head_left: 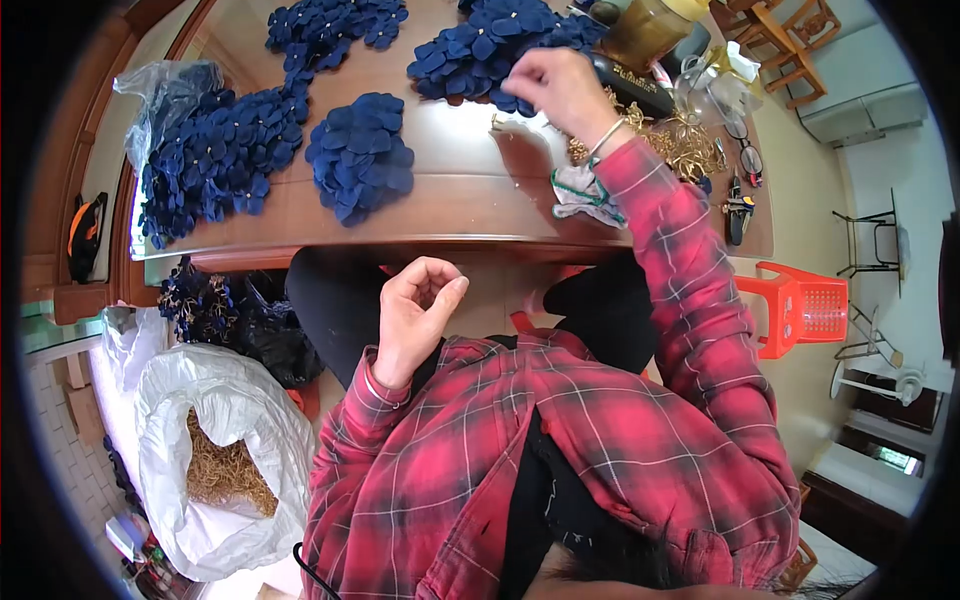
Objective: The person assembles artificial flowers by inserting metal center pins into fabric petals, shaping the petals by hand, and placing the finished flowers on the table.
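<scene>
My right hand [562, 92] is over the table, at the near edge of a heap of dark blue fabric flowers [478, 50]. Its fingers are bent together, and whatever lies between them cannot be made out. My left hand [418, 312] hangs in front of my chest, below the table edge. Its fingers are curled toward the thumb; anything inside them is hidden or too small to name. Another blue flower pile [360, 158] lies left of centre, and a larger one [228, 150] spreads farther left. Below my right wrist sits a grey-white cloth [585, 195] with green edging.
Gold wire-like pieces [690, 150], glasses [750, 160], pliers [738, 212] and a yellow-lidded jar [645, 35] crowd the table's right side. A white sack [165, 450] of gold pieces stands at lower left. A red plastic stool [800, 308] is to the right.
</scene>
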Demonstrator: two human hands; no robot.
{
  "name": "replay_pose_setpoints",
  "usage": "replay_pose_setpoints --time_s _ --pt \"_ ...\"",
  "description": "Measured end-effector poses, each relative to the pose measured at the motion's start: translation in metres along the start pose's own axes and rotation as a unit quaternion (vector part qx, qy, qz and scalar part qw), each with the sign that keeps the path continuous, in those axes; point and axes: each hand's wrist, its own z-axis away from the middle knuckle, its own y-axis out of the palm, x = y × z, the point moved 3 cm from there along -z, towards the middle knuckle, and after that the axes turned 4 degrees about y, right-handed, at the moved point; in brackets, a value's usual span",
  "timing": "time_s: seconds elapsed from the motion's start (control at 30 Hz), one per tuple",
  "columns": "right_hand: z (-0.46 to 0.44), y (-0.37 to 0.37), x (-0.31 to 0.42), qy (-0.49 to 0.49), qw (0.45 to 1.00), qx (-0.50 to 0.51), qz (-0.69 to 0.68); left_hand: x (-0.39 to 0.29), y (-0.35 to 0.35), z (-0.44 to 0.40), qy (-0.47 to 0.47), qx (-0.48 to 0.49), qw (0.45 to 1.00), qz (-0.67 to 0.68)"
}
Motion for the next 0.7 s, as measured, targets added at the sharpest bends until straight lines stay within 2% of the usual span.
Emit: replay_pose_setpoints --time_s 0.13,0.27,0.33,0.37,0.43,0.5,0.63,0.7 --pt "0.02 0.032 -0.006 0.018 0.997 0.059 0.039 -0.004 0.001 -0.004 0.004 0.003 1.0 -0.02" --pt "0.023 0.044 -0.008 -0.016 0.998 0.022 0.051 -0.02 -0.008 -0.009 0.103 -0.018 0.989 -0.109" --pt "0.025 0.048 -0.01 -0.02 0.998 0.026 0.058 -0.031 -0.02 -0.019 0.169 -0.072 0.964 -0.19" --pt "0.025 0.048 -0.011 -0.024 0.997 0.027 0.07 -0.036 -0.027 -0.027 0.169 -0.075 0.964 -0.191" --pt "0.025 0.048 -0.012 -0.032 0.995 0.028 0.093 -0.057 -0.046 -0.041 0.303 -0.171 0.876 -0.334" --pt "0.027 0.044 -0.012 -0.037 0.995 0.028 0.093 -0.07 -0.066 -0.061 0.331 -0.219 0.831 -0.39" --pt "0.039 0.037 -0.009 -0.045 0.994 0.029 0.097 -0.084 -0.093 -0.096 0.291 -0.25 0.832 -0.4" --pt "0.045 0.03 -0.004 -0.02 0.998 0.037 0.049 -0.078 -0.1 -0.114 0.268 -0.241 0.829 -0.428"
